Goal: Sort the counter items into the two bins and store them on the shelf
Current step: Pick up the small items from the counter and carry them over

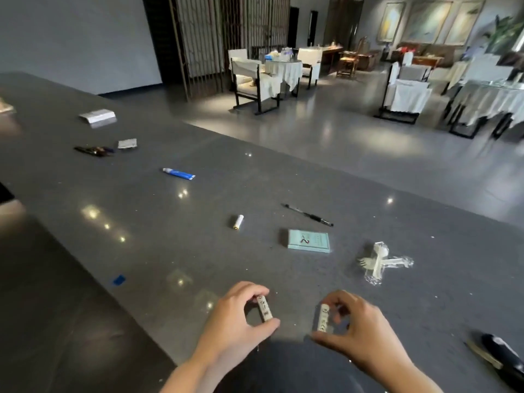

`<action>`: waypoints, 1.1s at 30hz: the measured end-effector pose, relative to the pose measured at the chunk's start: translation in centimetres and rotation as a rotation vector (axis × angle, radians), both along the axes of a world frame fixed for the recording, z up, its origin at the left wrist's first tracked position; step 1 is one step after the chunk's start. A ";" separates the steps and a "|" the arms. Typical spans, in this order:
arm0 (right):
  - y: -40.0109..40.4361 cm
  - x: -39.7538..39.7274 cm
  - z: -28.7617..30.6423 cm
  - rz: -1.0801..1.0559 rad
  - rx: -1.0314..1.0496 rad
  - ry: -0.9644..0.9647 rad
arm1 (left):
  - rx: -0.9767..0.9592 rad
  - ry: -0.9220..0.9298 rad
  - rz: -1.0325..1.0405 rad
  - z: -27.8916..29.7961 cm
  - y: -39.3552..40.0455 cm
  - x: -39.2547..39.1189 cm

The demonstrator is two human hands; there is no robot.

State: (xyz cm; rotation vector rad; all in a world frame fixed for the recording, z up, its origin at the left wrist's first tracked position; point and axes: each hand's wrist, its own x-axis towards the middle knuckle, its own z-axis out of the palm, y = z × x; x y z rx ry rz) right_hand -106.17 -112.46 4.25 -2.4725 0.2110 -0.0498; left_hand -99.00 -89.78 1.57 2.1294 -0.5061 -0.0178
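Note:
My left hand [235, 321] pinches a small white printed stick [264, 309] between thumb and fingers, just above the grey counter [141, 222]. My right hand [357, 333] pinches a second white printed stick [323, 317] the same way. Beyond them lie a battery [237, 221], a black pen [307, 215], a pale green card box [309, 241], wrapped plastic forks [381, 262] and a blue tube [178, 173]. No bins or shelf show in the head view.
Further left on the counter lie dark pens [95, 150], a grey packet [127, 143] and a white box [97, 116]. A blue tape mark [119, 279] sits near the front edge. A black object [502, 353] lies at the right. Dining tables and chairs stand beyond.

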 end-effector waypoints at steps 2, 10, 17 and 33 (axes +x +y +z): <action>2.8 3.0 0.0 0.029 0.005 -0.024 | -0.009 0.003 0.078 0.0 3.6 1.7; 10.9 14.6 -2.0 -0.021 -0.012 -0.026 | -0.004 0.015 0.134 -1.9 14.7 11.2; 13.0 23.1 -3.6 -0.241 -0.060 0.022 | -0.009 0.012 -0.057 -2.7 18.0 23.0; 9.9 30.6 -3.4 -0.013 -0.092 0.173 | -0.047 0.019 -0.269 -3.0 11.9 32.7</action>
